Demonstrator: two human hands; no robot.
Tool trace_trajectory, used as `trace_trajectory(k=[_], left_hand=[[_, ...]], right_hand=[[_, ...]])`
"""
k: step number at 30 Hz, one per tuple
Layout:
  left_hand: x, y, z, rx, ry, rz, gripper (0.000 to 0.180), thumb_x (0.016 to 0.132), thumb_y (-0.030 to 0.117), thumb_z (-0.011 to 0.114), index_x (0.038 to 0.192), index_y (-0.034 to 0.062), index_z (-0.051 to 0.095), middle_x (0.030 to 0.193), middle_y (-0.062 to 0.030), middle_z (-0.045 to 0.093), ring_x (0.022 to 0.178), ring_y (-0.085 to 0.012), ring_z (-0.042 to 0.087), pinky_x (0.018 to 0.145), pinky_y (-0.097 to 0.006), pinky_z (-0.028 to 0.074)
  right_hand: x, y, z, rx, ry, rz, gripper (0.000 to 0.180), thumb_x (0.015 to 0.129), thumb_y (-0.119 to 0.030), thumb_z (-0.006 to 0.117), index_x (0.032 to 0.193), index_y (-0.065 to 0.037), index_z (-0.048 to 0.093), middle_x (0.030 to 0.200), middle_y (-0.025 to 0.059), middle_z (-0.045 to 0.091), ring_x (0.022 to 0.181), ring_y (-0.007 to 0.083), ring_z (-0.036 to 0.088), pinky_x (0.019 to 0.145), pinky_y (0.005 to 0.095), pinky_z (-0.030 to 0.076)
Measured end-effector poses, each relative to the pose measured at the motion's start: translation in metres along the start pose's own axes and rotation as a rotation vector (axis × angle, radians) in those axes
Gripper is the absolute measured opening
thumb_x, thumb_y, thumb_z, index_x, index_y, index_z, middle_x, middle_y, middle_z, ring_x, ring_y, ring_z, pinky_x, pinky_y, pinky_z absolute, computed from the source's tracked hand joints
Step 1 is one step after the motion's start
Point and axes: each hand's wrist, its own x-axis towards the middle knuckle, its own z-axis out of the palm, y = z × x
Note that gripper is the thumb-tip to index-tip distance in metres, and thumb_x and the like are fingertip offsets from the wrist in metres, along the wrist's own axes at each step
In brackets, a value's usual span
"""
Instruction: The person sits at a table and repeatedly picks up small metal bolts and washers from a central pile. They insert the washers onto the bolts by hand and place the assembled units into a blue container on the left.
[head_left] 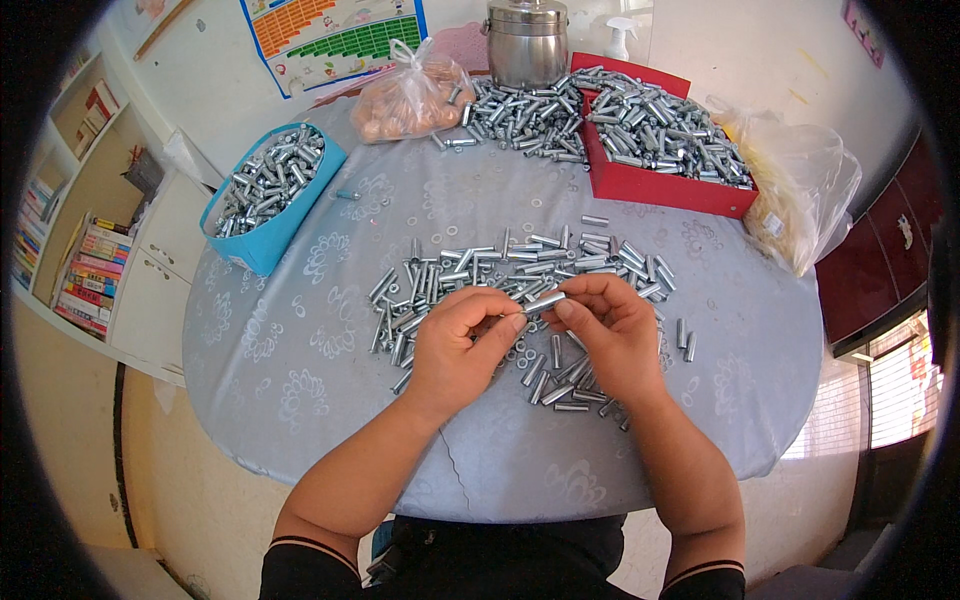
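Over the middle of the table, both hands are closed around one short, shiny metal sleeve (pixel 545 303). My right hand (pixel 618 338) pinches its right end between thumb and fingers. At the left end, the thumb and forefinger of my left hand (pixel 458 345) press together; any small part between those fingertips is hidden. Under and beyond the hands lies a loose spread of metal sleeves (pixel 540 256), with small nuts and washers among them. More sleeves (pixel 570 385) lie close by my right wrist.
A grey patterned cloth (pixel 290 330) covers the table. At the far left stands a blue box (pixel 262 252) full of metal parts; a red box (pixel 670 190) of them is at the far right. Behind are a steel pot (pixel 527 45), a bag of eggs (pixel 410 100) and a clear plastic bag (pixel 810 200).
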Motion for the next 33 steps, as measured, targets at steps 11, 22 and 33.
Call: trace_trajectory(k=[11, 22, 33], left_hand=[[0.000, -0.008, -0.007, -0.143, 0.102, -0.132, 0.006, 0.089, 0.001, 0.063, 0.094, -0.0010, 0.065, 0.084, -0.0029, 0.061, 0.069, -0.0080, 0.057, 0.061, -0.022, 0.047], [0.001, -0.002, -0.004, -0.281, -0.103, -0.070, 0.006, 0.087, 0.001, 0.066, 0.091, -0.0020, 0.065, 0.088, -0.0050, 0.062, 0.069, -0.0078, 0.059, 0.060, -0.021, 0.048], [-0.001, -0.006, -0.005, -0.411, -0.182, -0.215, 0.009, 0.092, 0.004, 0.061, 0.098, -0.0024, 0.062, 0.090, -0.0057, 0.064, 0.073, -0.0092, 0.063, 0.067, -0.023, 0.052]], right_hand=[[0.008, -0.001, -0.006, 0.041, 0.182, -0.069, 0.015, 0.092, -0.002, 0.061, 0.107, 0.002, 0.059, 0.096, 0.0086, 0.068, 0.087, 0.0160, 0.067, 0.080, 0.0276, 0.054], [0.009, -0.001, -0.014, -0.002, 0.077, -0.095, 0.017, 0.092, -0.003, 0.062, 0.108, 0.003, 0.060, 0.094, 0.0082, 0.068, 0.086, 0.0138, 0.066, 0.076, 0.0270, 0.053], [0.005, -0.008, -0.012, -0.169, -0.010, 0.029, 0.019, 0.088, -0.003, 0.067, 0.107, -0.001, 0.068, 0.091, 0.0013, 0.067, 0.078, 0.0077, 0.059, 0.070, 0.0223, 0.048]])
